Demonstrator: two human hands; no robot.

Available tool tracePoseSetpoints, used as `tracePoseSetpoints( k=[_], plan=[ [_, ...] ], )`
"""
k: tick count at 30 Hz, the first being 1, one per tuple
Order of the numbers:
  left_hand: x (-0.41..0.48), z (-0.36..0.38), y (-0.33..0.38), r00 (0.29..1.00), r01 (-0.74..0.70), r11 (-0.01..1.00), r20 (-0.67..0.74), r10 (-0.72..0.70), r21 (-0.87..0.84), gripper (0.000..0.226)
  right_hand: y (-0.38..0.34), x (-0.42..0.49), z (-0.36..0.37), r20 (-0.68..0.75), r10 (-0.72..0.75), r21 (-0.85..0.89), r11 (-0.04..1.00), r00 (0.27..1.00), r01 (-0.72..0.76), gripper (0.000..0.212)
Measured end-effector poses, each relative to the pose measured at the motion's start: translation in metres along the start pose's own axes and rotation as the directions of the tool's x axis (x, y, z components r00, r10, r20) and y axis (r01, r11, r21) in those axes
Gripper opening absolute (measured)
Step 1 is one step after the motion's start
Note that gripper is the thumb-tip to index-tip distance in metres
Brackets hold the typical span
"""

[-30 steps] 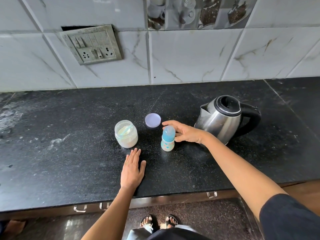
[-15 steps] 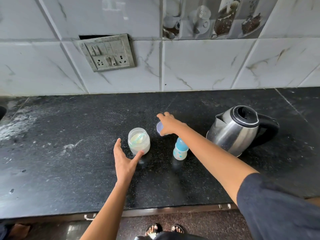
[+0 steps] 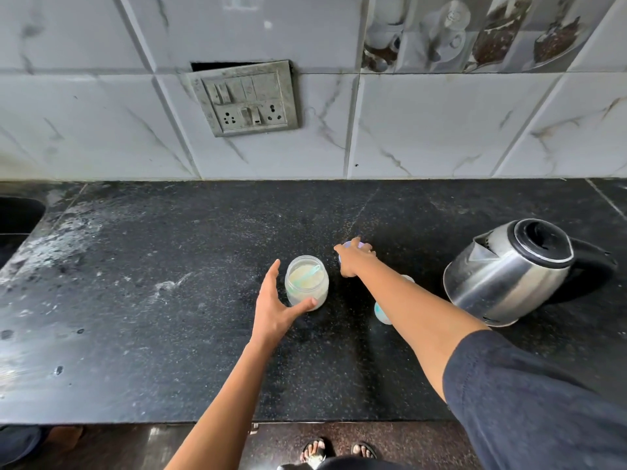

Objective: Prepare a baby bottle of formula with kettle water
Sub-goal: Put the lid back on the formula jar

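Note:
An open glass jar of white formula powder (image 3: 307, 283), with a teal scoop inside, stands mid-counter. My left hand (image 3: 274, 307) is spread open around its left side, thumb touching the jar's base. Behind the jar, my right hand (image 3: 354, 259) curls its fingers over the pale purple jar lid (image 3: 349, 245) on the counter. My right forearm hides most of the blue baby bottle (image 3: 381, 312); only its base and a bit of its top show. The steel kettle (image 3: 509, 283) with black lid and handle stands at the right.
The black granite counter (image 3: 152, 334) carries white smears at its left. A sink edge (image 3: 17, 215) shows at far left. A switchboard (image 3: 244, 100) hangs on the tiled wall. Below the counter's front edge are sandalled feet (image 3: 339, 449).
My right hand left the baby bottle and reached back onto the purple lid. My left hand lifted off the counter and came up around the jar. The view moved closer.

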State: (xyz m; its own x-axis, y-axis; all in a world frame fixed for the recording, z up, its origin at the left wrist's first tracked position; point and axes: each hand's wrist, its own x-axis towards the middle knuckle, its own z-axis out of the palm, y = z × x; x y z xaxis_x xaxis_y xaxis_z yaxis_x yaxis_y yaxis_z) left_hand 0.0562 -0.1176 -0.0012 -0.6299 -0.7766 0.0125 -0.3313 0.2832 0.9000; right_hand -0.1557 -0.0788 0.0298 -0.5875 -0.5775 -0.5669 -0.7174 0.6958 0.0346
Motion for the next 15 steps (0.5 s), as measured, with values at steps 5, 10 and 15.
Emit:
tracePoseSetpoints(
  k=[5, 10, 15],
  plan=[
    [0.004, 0.000, 0.001, 0.998, -0.021, 1.000, 0.055, 0.022, -0.018, 0.108, -0.001, -0.003, -0.001, -0.094, 0.036, 0.008, 0.999, 0.995, -0.035, 0.067],
    [0.011, -0.002, 0.003, 0.995, -0.030, 0.999, 0.096, 0.034, -0.041, 0.111, -0.002, -0.019, -0.043, -0.272, 0.062, 0.329, 0.944, 0.960, 0.032, 0.095],
    [0.016, -0.004, 0.000, 0.992, -0.016, 0.996, 0.125, 0.028, -0.090, 0.108, -0.009, -0.063, -0.057, -0.435, -0.086, 0.782, 0.458, 0.896, 0.423, 0.068]
  ],
)
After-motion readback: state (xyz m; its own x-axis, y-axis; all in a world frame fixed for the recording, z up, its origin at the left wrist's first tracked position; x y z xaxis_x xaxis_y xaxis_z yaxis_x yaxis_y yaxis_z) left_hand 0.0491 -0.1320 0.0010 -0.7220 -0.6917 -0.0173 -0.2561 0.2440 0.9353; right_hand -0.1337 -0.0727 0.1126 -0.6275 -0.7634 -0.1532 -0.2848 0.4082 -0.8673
